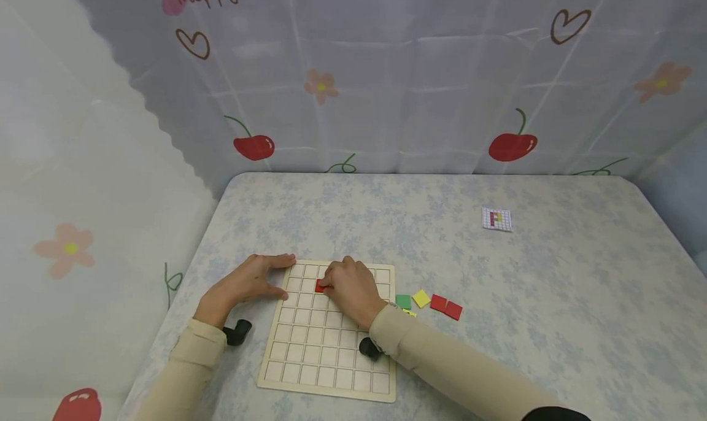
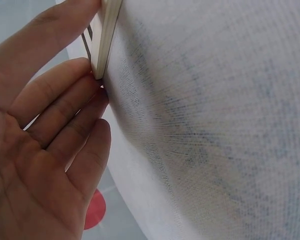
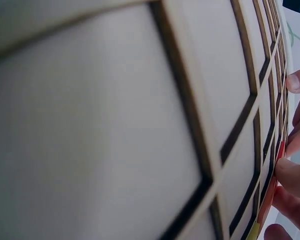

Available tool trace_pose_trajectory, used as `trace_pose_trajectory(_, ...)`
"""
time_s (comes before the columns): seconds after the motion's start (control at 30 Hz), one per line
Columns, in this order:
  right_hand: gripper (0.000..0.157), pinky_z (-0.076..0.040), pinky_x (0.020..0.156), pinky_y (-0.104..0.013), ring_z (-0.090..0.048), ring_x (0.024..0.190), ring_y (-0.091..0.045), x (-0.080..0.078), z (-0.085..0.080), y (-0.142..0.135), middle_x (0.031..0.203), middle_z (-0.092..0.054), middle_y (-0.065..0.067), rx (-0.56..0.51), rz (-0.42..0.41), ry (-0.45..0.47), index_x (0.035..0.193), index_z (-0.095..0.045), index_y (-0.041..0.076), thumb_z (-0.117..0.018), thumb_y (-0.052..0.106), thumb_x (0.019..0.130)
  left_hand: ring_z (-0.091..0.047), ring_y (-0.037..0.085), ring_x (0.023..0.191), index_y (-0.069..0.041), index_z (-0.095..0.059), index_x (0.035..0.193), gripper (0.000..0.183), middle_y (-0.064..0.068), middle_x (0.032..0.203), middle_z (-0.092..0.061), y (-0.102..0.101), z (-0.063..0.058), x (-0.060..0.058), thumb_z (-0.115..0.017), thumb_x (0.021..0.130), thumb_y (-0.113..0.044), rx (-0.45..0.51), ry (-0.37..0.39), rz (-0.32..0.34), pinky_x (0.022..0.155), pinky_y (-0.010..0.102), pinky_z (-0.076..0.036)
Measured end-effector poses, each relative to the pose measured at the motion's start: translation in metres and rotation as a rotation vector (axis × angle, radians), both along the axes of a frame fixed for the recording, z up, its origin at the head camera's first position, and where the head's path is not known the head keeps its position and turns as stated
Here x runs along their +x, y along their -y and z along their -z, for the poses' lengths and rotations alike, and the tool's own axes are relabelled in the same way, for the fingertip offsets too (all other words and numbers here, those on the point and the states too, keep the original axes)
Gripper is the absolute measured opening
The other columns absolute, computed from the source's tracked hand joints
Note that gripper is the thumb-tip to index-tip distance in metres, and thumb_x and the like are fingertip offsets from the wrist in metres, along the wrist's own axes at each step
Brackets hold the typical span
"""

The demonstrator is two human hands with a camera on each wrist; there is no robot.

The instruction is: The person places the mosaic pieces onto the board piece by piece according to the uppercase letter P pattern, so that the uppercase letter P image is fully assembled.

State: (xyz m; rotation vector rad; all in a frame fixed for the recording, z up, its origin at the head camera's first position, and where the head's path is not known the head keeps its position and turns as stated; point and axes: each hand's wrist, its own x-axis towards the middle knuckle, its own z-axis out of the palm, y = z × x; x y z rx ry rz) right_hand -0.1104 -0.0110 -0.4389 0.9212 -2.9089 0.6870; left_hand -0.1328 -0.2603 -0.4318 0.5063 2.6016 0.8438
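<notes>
A pale wooden board (image 1: 315, 353) ruled into square cells lies on the table. My left hand (image 1: 245, 284) touches its left edge near the far corner, thumb and fingers spread; in the left wrist view the fingers (image 2: 72, 107) are nearly straight beside the board's rim. Over the far rows, my right hand (image 1: 353, 289) pinches a small red square tile (image 1: 320, 286) at a cell, its fingers curled. The right wrist view shows the thumb (image 3: 293, 176) against red, with a yellow tile (image 3: 253, 232) partly visible lower down. The right hand covers neighbouring cells in the head view.
Right of the board lie a green tile (image 1: 403, 301), a yellow tile (image 1: 421, 298) and two red tiles (image 1: 446, 307). Another yellow piece (image 1: 409, 313) is partly hidden by the right sleeve. A small gridded pattern card (image 1: 497, 219) rests toward the back right of the flowered tablecloth (image 1: 552, 286).
</notes>
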Motion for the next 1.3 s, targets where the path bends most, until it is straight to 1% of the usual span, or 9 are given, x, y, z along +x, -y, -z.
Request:
trace_pose_trajectory(0.27,0.022,-0.049,0.070,-0.026,-0.052,0.083,-0.015,0.003,-0.002,-0.005,0.108,-0.071,0.000,-0.053,-0.033,0.075,0.111,-0.078,0.014,-0.073,0.013,0.089,-0.036,0.038,0.139,-0.003,-0.051,0.143,0.076,0.015,0.151,-0.042,0.000,0.001,0.000,-0.085,0.076,-0.014,-0.006,0.001,0.002,0.106,0.051,-0.041)
trace_pose_trajectory(0.4,0.022,-0.050,0.071,-0.025,-0.054,0.086,-0.016,0.008,-0.002,-0.008,0.111,-0.071,0.000,-0.057,-0.042,0.046,0.111,-0.077,0.013,-0.072,0.014,0.090,-0.037,0.037,0.139,-0.003,-0.052,0.143,0.077,0.014,0.151,-0.042,-0.001,0.003,0.000,-0.086,0.075,-0.014,-0.003,0.002,-0.002,0.106,0.050,-0.041)
trace_pose_trajectory(0.5,0.016,-0.050,0.072,-0.025,-0.055,0.086,-0.016,0.012,-0.002,-0.016,0.106,-0.071,0.001,-0.071,-0.047,0.008,0.105,-0.078,0.013,-0.071,0.013,0.091,-0.037,0.038,0.139,-0.003,-0.052,0.143,0.077,0.014,0.151,-0.042,-0.002,0.004,0.000,-0.086,0.075,-0.015,-0.007,0.002,0.001,0.105,0.051,-0.042)
trace_pose_trajectory(0.63,0.010,-0.051,0.074,-0.028,-0.057,0.087,-0.017,0.019,-0.004,-0.033,0.101,-0.071,0.001,-0.111,-0.033,-0.003,0.097,-0.078,0.013,-0.071,0.011,0.090,-0.037,0.037,0.139,-0.005,-0.051,0.144,0.078,0.013,0.152,-0.041,-0.002,0.003,0.001,-0.086,0.075,-0.014,-0.029,0.003,-0.005,0.105,0.050,-0.042)
trace_pose_trajectory(0.77,0.012,-0.052,0.080,-0.034,-0.059,0.093,-0.019,0.026,-0.004,-0.056,0.103,-0.071,-0.001,-0.126,0.012,0.013,0.100,-0.077,0.011,-0.070,0.011,0.090,-0.036,0.036,0.140,-0.005,-0.050,0.144,0.078,0.012,0.152,-0.040,-0.002,0.002,0.001,-0.086,0.075,-0.013,-0.028,0.009,-0.009,0.106,0.050,-0.041)
trace_pose_trajectory(0.9,0.015,-0.051,0.080,-0.035,-0.060,0.093,-0.018,0.033,-0.002,-0.081,0.103,-0.071,0.000,-0.138,0.082,0.037,0.102,-0.077,0.010,-0.071,0.010,0.088,-0.035,0.037,0.140,-0.005,-0.050,0.144,0.078,0.013,0.152,-0.041,-0.002,0.001,0.000,-0.086,0.075,-0.014,-0.010,0.012,-0.004,0.107,0.051,-0.040)
trace_pose_trajectory(1.07,0.020,-0.051,0.081,-0.035,-0.060,0.094,-0.018,0.040,-0.001,-0.113,0.106,-0.071,0.000,-0.109,0.191,0.083,0.106,-0.076,0.009,-0.075,0.013,0.087,-0.036,0.037,0.139,-0.004,-0.050,0.144,0.079,0.013,0.151,-0.042,-0.002,0.000,0.000,-0.086,0.075,-0.015,-0.008,0.009,0.002,0.106,0.051,-0.041)
trace_pose_trajectory(1.17,0.022,-0.053,0.079,-0.035,-0.061,0.095,-0.019,0.044,-0.002,-0.131,0.106,-0.071,-0.001,-0.097,0.257,0.103,0.106,-0.076,0.008,-0.077,0.014,0.085,-0.036,0.037,0.139,-0.003,-0.050,0.144,0.079,0.014,0.150,-0.043,-0.001,0.000,0.000,-0.086,0.075,-0.016,-0.008,0.003,0.003,0.106,0.052,-0.041)
trace_pose_trajectory(1.3,0.023,-0.054,0.076,-0.037,-0.061,0.093,-0.020,0.048,-0.002,-0.152,0.105,-0.071,-0.004,-0.062,0.324,0.093,0.105,-0.076,0.006,-0.078,0.011,0.082,-0.035,0.038,0.140,-0.003,-0.050,0.144,0.079,0.014,0.150,-0.043,0.000,-0.001,0.000,-0.086,0.075,-0.017,0.001,0.006,0.001,0.106,0.052,-0.040)
